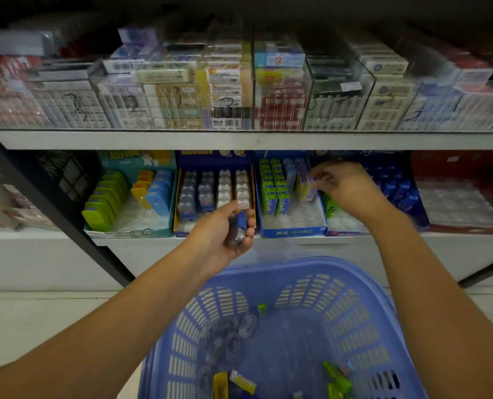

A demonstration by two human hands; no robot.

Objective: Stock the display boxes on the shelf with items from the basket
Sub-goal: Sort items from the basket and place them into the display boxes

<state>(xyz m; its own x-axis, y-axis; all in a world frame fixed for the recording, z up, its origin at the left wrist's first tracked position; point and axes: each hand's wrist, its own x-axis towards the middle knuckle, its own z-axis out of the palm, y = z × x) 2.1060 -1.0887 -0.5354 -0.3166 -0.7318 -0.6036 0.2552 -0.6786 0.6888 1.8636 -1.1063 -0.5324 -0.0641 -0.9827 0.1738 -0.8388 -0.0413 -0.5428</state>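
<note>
A blue plastic basket (363,318) sits below me with clear packs (228,338) and green and yellow items (336,375) inside. My left hand (225,234) grips clear packs with a blue part (239,226) in front of the blue display box (215,191) of clear packs. My right hand (346,185) reaches into the neighbouring display box (292,230) and pinches a purple pack (307,188) beside rows of green packs (274,185).
A teal display box (130,194) with green, yellow and blue items stands to the left. Blue and red boxes (455,197) fill the right. The upper shelf (239,139) holds clear bins of cartons. A black shelf post (55,203) slants at left.
</note>
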